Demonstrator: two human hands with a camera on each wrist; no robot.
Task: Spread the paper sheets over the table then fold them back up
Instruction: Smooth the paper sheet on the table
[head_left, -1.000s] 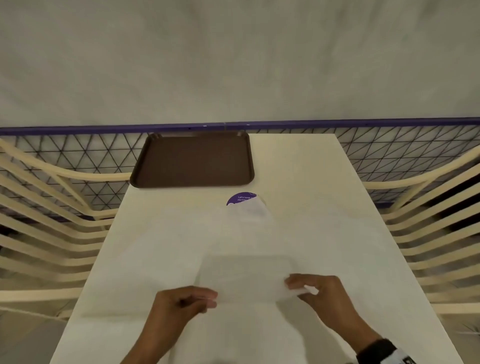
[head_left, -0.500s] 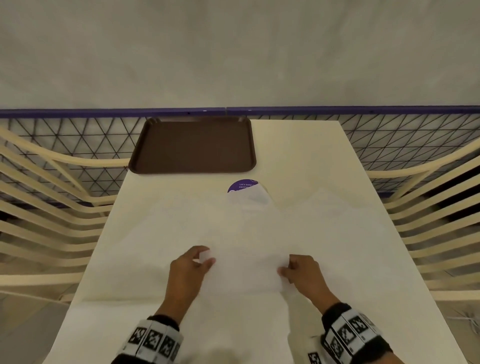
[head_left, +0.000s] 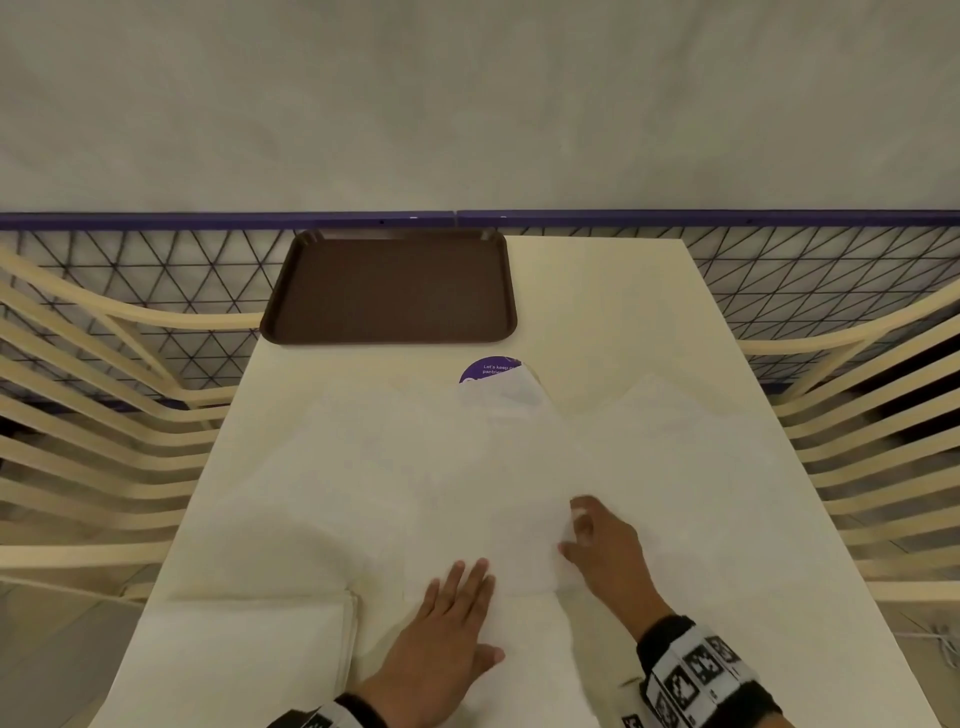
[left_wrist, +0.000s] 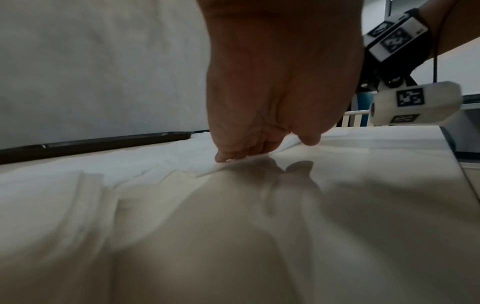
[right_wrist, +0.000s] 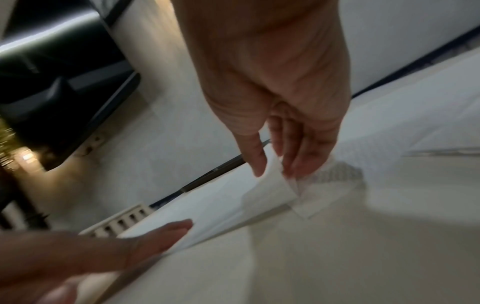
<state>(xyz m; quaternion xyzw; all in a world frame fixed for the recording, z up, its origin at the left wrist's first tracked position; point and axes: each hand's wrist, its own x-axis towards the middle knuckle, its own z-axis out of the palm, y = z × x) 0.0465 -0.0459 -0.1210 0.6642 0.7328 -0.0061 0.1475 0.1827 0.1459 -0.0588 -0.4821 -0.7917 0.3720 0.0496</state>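
A sheet (head_left: 493, 525) was being spread: pressed flat under the left hand (head_left: 447, 639), its right edge pinched by the right hand (head_left: 597, 540); smoothing seemed due next.

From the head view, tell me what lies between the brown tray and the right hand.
Head view: beyond the brown tray, a strip of bare table, a half-covered purple round sticker, then spread paper sheets up to the right hand.

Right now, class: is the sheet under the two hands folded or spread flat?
Partly folded. The right hand pinches a lifted edge of the sheet while the left hand presses it flat.
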